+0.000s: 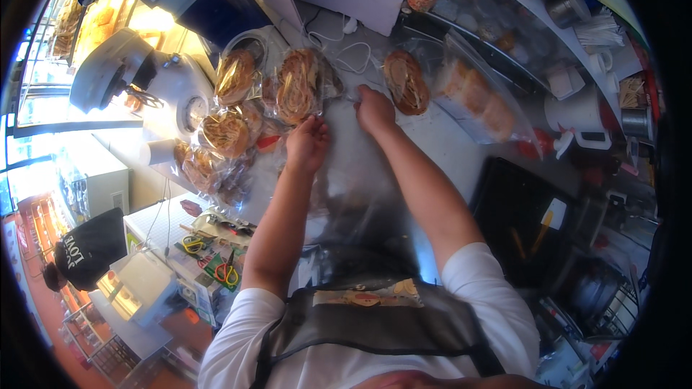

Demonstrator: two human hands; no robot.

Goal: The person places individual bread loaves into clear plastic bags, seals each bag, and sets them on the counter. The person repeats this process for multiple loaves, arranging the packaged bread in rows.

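A braided brown loaf (296,85) in a clear plastic bag lies at the far middle of the counter. My left hand (308,145) is closed at the near end of this bag, with its fingertips pinched on the plastic. Further right, my right hand (375,112) has its fingers curled together; whatever they hold is too small to make out. Another bread loaf (406,83) rests just beyond and right of that hand. More bagged loaves (225,134) are heaped to the left, next to another bagged loaf (235,77).
At the right lies a clear bag of pale bread (476,97), with a black tray (497,212) nearer me. A stand mixer (115,72) stands at the far left. Scissors (227,271) lie at the lower left. A white cable (353,54) runs behind the loaves.
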